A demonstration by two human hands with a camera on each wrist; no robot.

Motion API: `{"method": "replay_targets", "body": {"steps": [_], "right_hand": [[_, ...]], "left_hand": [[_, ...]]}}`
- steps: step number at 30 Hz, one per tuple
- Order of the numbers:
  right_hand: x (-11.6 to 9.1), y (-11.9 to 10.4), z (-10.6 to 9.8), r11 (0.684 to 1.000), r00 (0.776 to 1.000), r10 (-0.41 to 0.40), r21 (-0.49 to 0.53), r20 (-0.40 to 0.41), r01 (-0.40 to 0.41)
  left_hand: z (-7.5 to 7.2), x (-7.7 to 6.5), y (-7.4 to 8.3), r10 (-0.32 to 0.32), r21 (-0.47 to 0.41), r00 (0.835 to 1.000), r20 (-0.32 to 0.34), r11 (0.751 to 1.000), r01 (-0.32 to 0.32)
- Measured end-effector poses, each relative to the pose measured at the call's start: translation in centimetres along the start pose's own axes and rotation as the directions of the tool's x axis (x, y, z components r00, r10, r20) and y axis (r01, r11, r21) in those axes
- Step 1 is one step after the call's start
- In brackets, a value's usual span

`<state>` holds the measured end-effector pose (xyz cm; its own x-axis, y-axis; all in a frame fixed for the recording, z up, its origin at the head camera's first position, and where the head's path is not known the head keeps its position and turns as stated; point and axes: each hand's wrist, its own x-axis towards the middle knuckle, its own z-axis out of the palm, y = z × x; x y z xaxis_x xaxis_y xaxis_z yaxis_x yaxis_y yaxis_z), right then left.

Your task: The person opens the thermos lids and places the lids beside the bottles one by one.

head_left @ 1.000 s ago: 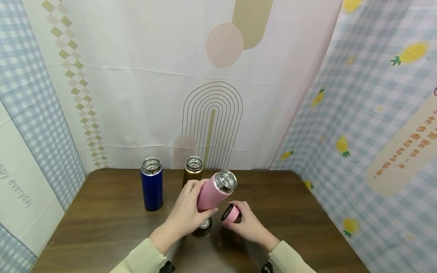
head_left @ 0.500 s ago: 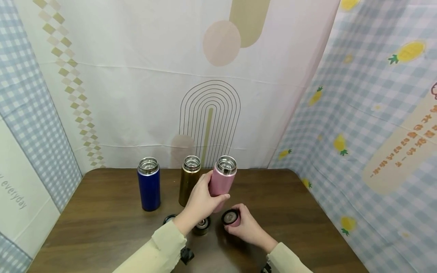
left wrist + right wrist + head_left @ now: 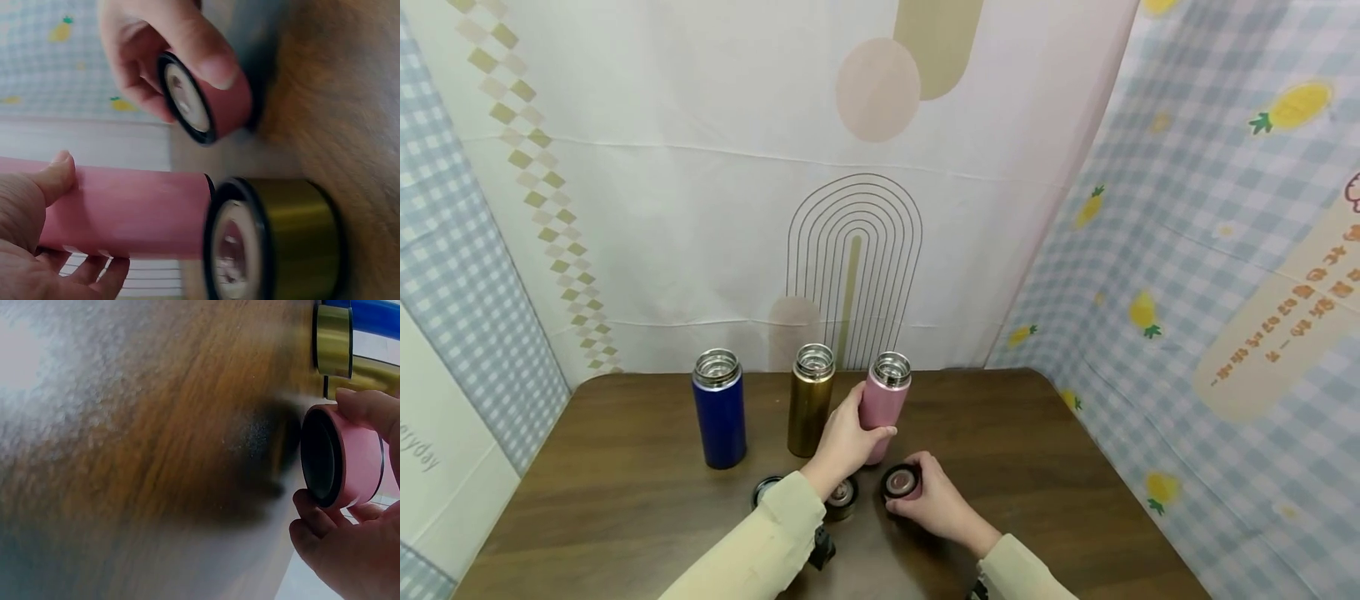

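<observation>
My left hand (image 3: 846,439) grips the pink thermos bottle (image 3: 883,406) round its body. The bottle is uncapped and close to upright, its steel mouth facing up, beside the gold bottle (image 3: 810,408). Thumb and fingers of my right hand (image 3: 942,502) pinch the pink lid (image 3: 900,482) by its sides, its inner face turned up, close over the table. In the left wrist view a gold lid (image 3: 300,234) stands near the pink bottle's base. The left forearm partly hides that gold lid in the head view.
An uncapped blue bottle (image 3: 720,412) stands at the left of the wooden table (image 3: 602,500). Another dark-rimmed lid (image 3: 765,488) lies by the left sleeve, partly covered. Printed cloth (image 3: 700,225) hangs behind the table and along both sides.
The left hand has turned the tilted pink bottle nearly upright and brought it down beside the gold one. The right hand has turned the pink lid's inner face up and lowered it.
</observation>
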<state>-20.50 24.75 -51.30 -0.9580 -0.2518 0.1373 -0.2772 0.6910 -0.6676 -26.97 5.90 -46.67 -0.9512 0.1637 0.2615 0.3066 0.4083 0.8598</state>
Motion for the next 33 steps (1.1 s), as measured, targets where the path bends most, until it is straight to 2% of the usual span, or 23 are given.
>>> {"method": "replay_targets", "body": {"steps": [5,12,16,26,30,33], "right_hand": [[0.1,-0.2,0.4,1.0,1.0,0.02,0.01,0.004,-0.02],[0.7,-0.6,0.8,1.0,1.0,0.008,-0.011,-0.012,-0.008],[0.9,-0.6,0.9,0.999,1.0,0.023,-0.031,-0.001,-0.023],[1.0,-0.1,0.8,0.997,0.999,0.033,-0.074,-0.007,-0.034],[0.9,-0.1,0.6,0.995,0.998,0.06,-0.08,0.005,-0.06],[0.7,-0.4,0.3,0.994,0.998,0.07,-0.081,-0.003,-0.07]], "left_hand": [[0.4,0.2,-1.1,-0.026,0.021,1.0,0.004,0.999,0.026],[0.6,0.7,-1.8,-0.043,0.079,0.999,-0.023,0.996,0.045],[0.7,0.5,-2.0,-0.042,0.089,0.999,-0.008,0.995,0.043],[-0.3,-1.8,-2.1,0.015,0.109,0.992,0.125,0.994,-0.029],[-1.4,-3.3,-1.9,0.017,0.177,0.977,0.213,0.983,-0.056],[-2.7,-4.7,-1.7,0.029,0.248,0.958,0.286,0.963,-0.103]]}}
